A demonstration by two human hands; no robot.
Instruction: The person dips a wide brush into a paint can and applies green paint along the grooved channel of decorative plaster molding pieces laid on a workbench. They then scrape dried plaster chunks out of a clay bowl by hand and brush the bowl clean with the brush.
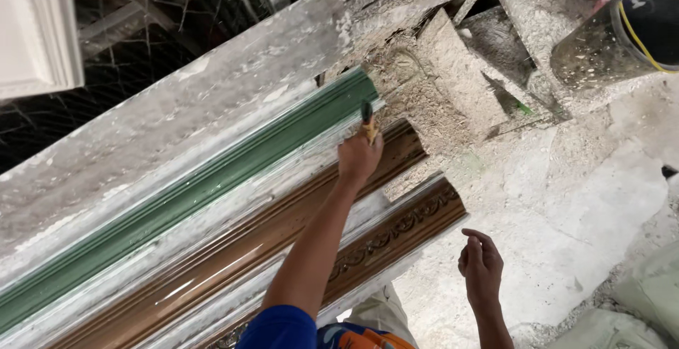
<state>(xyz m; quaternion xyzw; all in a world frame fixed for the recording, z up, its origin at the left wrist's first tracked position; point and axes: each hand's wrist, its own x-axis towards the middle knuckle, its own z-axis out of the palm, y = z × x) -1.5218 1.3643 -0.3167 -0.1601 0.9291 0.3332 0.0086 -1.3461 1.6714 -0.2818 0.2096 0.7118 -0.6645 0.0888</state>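
My left hand (359,156) is stretched forward, closed around the yellowish handle of a small brush (367,118). The brush tip touches the far end of a long green moulding form (212,179). Beside it lie a smooth brown form (240,246) and a brown form with carved ornament (403,225), all running diagonally and edged with white plaster. My right hand (481,265) hangs free over the dusty floor, to the right of the ornamented form. Its fingers are loosely curled and hold nothing.
A wide plaster-spattered board (177,101) lies beyond the green form. Heaps of fibre and plaster crumbs (438,87) cover the bench end. A dark bucket with a yellow cord (622,31) stands top right, a white cornice piece (35,31) top left, pale sacks (651,292) bottom right.
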